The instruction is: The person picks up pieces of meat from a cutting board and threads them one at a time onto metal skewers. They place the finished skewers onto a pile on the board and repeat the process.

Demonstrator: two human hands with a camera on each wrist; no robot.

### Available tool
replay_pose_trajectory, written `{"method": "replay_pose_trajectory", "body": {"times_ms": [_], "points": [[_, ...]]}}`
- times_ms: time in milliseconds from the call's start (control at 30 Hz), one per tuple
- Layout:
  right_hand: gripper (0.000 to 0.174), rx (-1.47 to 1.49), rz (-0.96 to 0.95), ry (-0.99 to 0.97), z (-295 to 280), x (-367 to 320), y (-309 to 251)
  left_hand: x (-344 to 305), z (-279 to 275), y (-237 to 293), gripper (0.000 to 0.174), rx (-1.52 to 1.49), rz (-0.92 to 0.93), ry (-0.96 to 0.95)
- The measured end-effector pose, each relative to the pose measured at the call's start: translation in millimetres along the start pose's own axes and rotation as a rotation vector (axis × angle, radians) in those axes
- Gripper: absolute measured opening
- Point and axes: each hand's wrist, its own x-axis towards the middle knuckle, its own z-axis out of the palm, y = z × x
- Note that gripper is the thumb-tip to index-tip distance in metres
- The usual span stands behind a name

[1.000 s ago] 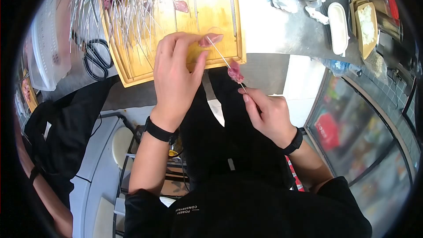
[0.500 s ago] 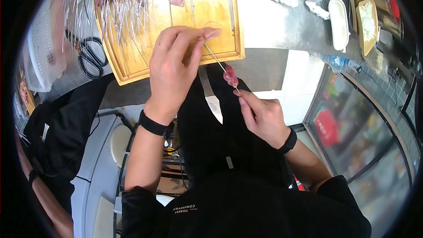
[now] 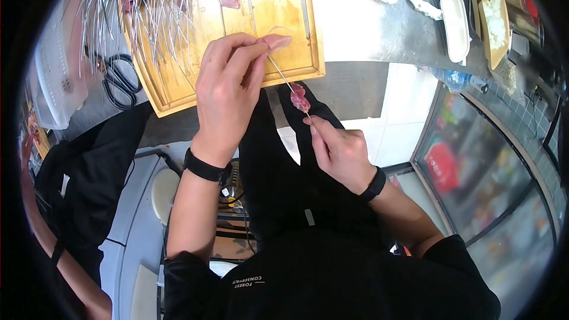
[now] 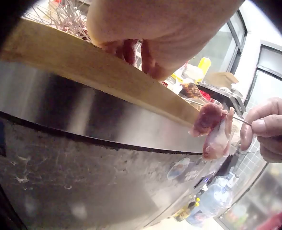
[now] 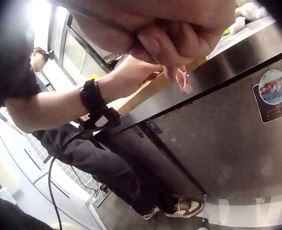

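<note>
Two hands share one thin skewer [image 3: 278,73]. Left hand [image 3: 228,83], wrist bent and fingers curled, pinches its far tip over the near edge of the wooden cutting board [image 3: 178,92]. Right hand [image 3: 338,151], nearer and to the right, pinches the near end between thumb and forefinger. Meat piece [image 3: 299,98] sits threaded mid-skewer, off the board.

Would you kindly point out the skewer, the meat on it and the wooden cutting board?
skewer [image 3: 278,72], head view, bare stretch of the thin shaft.
meat [image 3: 299,98], head view, middle of the threaded piece.
wooden cutting board [image 3: 284,18], head view, bare surface near its right edge.
</note>
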Motion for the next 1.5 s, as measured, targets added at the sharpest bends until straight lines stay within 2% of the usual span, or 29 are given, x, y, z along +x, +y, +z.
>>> {"method": "replay_pose_trajectory", "body": {"times_ms": [200, 933, 1133, 1267, 1333, 1400, 1500], "points": [[0.015, -0.012, -0.019, 0.009, 2.3, 5.3, -0.5, -1.6, 2.8, 3.8, 0.013, -0.029, -0.111, 0.002], [0.016, 0.012, 0.008, 0.125, 30.7, 25.1, -15.6, -6.2, 12.0, 3.3, 0.011, -0.057, -0.171, 0.095], [0.015, -0.045, 0.034, 0.076, 27.8, 39.6, -21.4, -6.2, 10.5, 3.5, 0.011, -0.079, -0.169, 0.089], [0.015, -0.016, -0.014, 0.109, 25.4, 41.1, -16.5, 0.1, -3.2, 9.4, 0.012, -0.178, -0.229, 0.089], [0.013, 0.207, 0.032, 0.108, 11.4, 38.2, -19.1, -4.8, -16.5, 10.7, 0.011, -0.217, -0.238, 0.100], [0.011, 0.224, 0.048, 0.101, -11.0, 36.7, -25.9, -15.2, -32.2, 7.5, 0.008, -0.308, -0.371, 0.112], [0.009, 0.207, 0.044, 0.127, -31.4, 42.1, -30.3, -31.3, -50.8, 4.4, 0.016, -0.366, -0.488, 0.058]]}}
